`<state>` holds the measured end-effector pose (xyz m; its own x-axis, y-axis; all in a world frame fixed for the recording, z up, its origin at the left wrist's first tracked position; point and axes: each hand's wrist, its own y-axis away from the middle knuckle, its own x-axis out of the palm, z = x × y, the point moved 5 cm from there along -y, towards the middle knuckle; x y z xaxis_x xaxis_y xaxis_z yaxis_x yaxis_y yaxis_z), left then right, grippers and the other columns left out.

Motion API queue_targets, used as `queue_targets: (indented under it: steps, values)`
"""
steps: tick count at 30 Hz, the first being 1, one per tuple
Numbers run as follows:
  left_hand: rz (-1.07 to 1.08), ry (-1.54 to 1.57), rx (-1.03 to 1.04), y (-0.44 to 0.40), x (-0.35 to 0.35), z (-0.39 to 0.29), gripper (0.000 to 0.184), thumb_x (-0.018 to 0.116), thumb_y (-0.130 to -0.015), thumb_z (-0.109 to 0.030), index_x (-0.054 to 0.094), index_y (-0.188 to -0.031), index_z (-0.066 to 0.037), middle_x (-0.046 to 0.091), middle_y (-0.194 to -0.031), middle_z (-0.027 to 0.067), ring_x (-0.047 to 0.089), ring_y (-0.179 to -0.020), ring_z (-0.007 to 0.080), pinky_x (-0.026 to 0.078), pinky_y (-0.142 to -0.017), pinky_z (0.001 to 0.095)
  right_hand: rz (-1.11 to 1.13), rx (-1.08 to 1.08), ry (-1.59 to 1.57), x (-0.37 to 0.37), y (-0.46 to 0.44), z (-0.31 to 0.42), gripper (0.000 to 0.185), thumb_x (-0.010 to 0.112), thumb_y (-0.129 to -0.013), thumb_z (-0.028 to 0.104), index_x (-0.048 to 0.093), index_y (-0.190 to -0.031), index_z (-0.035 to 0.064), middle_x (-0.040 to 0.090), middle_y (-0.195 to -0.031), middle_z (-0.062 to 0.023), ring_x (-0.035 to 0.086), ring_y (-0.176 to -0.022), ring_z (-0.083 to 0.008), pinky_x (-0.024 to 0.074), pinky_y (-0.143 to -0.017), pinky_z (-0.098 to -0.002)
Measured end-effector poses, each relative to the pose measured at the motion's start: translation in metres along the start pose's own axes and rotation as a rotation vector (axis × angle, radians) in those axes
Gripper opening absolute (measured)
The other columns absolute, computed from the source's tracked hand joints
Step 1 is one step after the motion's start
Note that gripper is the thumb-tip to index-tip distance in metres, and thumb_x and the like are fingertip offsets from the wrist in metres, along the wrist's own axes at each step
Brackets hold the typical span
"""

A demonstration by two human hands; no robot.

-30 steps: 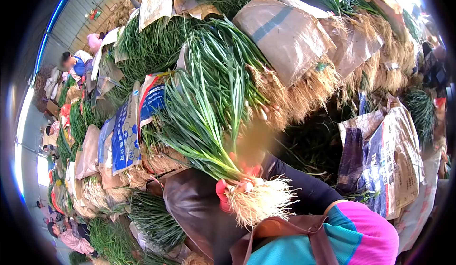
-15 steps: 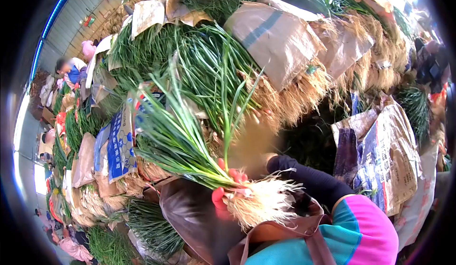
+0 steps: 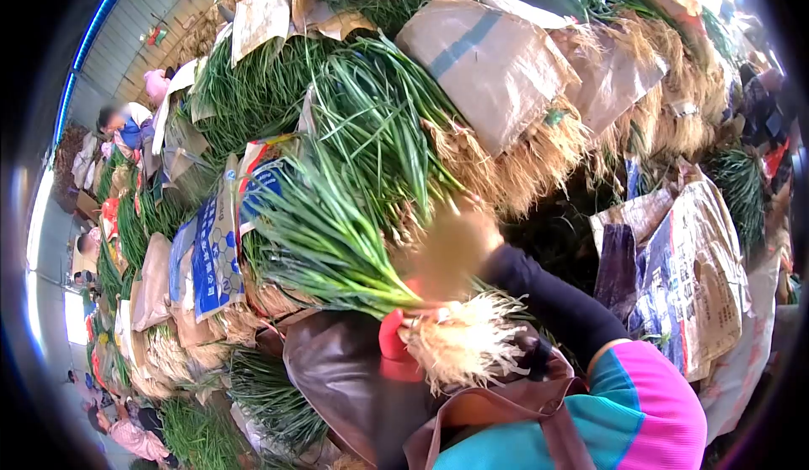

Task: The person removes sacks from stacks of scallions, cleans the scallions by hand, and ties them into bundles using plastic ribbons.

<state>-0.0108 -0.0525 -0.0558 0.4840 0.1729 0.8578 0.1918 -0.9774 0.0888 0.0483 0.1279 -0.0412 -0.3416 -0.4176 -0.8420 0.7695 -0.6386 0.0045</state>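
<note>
My left hand (image 3: pixel 396 339), with red on its fingers, is wrapped round a bunch of green onions (image 3: pixel 337 242) near its root end. The green leaves fan out to the upper left, and the pale roots (image 3: pixel 463 341) hang over my lap to the right. My right hand (image 3: pixel 468 238) is at the end of a dark sleeve, beside the root ends of the piled onions (image 3: pixel 388 124). A brownish blur covers its fingers, so what it holds, if anything, is hidden.
Brown sacking (image 3: pixel 489 69) covers part of the onion heap. A blue and white printed sack (image 3: pixel 215 247) lies to the left, and a crumpled sack (image 3: pixel 691 276) stands at the right. Other people sit among onion piles at the far left, including a person in pink (image 3: pixel 135 436).
My right hand has left the held bunch and moved up toward the pile, with its arm stretched further. The held bunch has swung lower to the left, and its upright stalks no longer stand apart.
</note>
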Motion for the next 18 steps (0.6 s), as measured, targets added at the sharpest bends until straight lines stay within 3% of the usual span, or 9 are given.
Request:
queue_targets:
  steps: [2,3,5,7,11,13,16,17,18]
  values:
    - [-0.105,-0.010,-0.228,0.003,-0.010,0.005,0.056,0.054,-0.081,-0.028,0.040,-0.131,-0.006,0.046,-0.129,0.0153,0.042,-0.122,0.0332,0.031,-0.103,0.0494,-0.121,-0.148,-0.264,0.034,0.022,-0.005,0.036,0.060,-0.078,0.043,0.067,-0.087,0.0083,0.064,-0.074,-0.0171,0.064,-0.072,-0.0312,0.0494,-0.069,-0.0400]
    - [-0.115,-0.008,-0.199,0.000,-0.006,0.006,0.056,0.055,-0.081,-0.027,0.041,-0.130,-0.005,0.047,-0.128,0.0163,0.043,-0.121,0.0335,0.032,-0.103,0.0487,-0.140,-0.171,-0.382,0.044,0.028,-0.009,0.042,0.060,-0.078,0.048,0.067,-0.091,0.0079,0.064,-0.075,-0.0176,0.063,-0.074,-0.0313,0.0489,-0.070,-0.0394]
    - [-0.118,0.024,-0.211,-0.002,-0.001,0.008,0.055,0.056,-0.081,-0.026,0.041,-0.130,-0.004,0.049,-0.126,0.0166,0.044,-0.120,0.0340,0.032,-0.103,0.0480,0.065,0.013,-0.802,0.060,0.025,-0.012,0.051,0.057,-0.080,0.052,0.065,-0.095,0.0044,0.064,-0.075,-0.0150,0.063,-0.072,-0.0282,0.0484,-0.069,-0.0388]
    - [-0.121,0.039,-0.232,-0.001,0.003,0.009,0.055,0.056,-0.081,-0.026,0.042,-0.129,-0.003,0.050,-0.125,0.0166,0.045,-0.119,0.0340,0.032,-0.103,0.0475,0.197,0.152,-0.976,0.073,0.019,-0.007,0.059,0.054,-0.082,0.057,0.063,-0.099,0.0009,0.065,-0.074,-0.0125,0.063,-0.071,-0.0250,0.0479,-0.069,-0.0382]
    - [-0.120,0.006,-0.176,0.005,0.000,0.005,0.055,0.057,-0.080,-0.026,0.042,-0.128,-0.002,0.050,-0.125,0.0168,0.045,-0.120,0.0311,0.035,-0.102,0.0454,-0.214,-0.248,-0.153,0.041,0.020,0.028,0.034,0.049,-0.090,0.039,0.067,-0.092,0.0105,0.064,-0.073,-0.0122,0.062,-0.064,-0.0281,0.0484,-0.056,-0.0383]
    - [-0.019,0.034,-0.090,0.002,0.008,0.004,0.057,0.057,-0.080,-0.029,0.042,-0.130,-0.005,0.047,-0.129,0.0167,0.047,-0.118,0.0296,0.034,-0.103,0.0462,-0.068,-0.114,0.097,0.020,0.015,0.018,0.028,0.051,-0.088,0.036,0.066,-0.082,0.0128,0.063,-0.072,-0.0110,0.063,-0.070,-0.0311,0.0486,-0.061,-0.0423]
    - [-0.095,0.113,0.079,0.000,0.021,0.004,0.067,0.057,-0.080,-0.034,0.033,-0.138,-0.012,0.042,-0.134,0.0174,0.049,-0.116,0.0275,0.034,-0.102,0.0469,-0.307,0.149,0.070,0.048,-0.002,-0.058,0.019,0.057,-0.082,0.029,0.064,-0.089,0.0127,0.065,-0.075,-0.0102,0.064,-0.075,-0.0297,0.0500,-0.066,-0.0420]
    - [-0.082,0.103,0.052,-0.001,0.027,0.002,0.075,0.059,-0.076,-0.035,0.025,-0.142,-0.020,0.030,-0.143,0.0106,0.042,-0.120,0.0321,0.036,-0.098,0.0486,-0.315,0.211,0.093,0.041,-0.003,-0.063,0.020,0.059,-0.080,0.028,0.064,-0.091,0.0129,0.065,-0.076,-0.0102,0.064,-0.077,-0.0289,0.0502,-0.069,-0.0414]
    - [0.022,0.063,0.075,-0.006,0.030,-0.003,0.078,0.059,-0.076,-0.035,0.022,-0.143,-0.019,0.039,-0.137,0.0118,0.043,-0.119,0.0319,0.034,-0.100,0.0482,-0.180,0.318,0.085,0.028,-0.001,-0.061,0.022,0.060,-0.078,0.027,0.064,-0.094,0.0133,0.066,-0.077,-0.0104,0.064,-0.080,-0.0282,0.0499,-0.073,-0.0408]
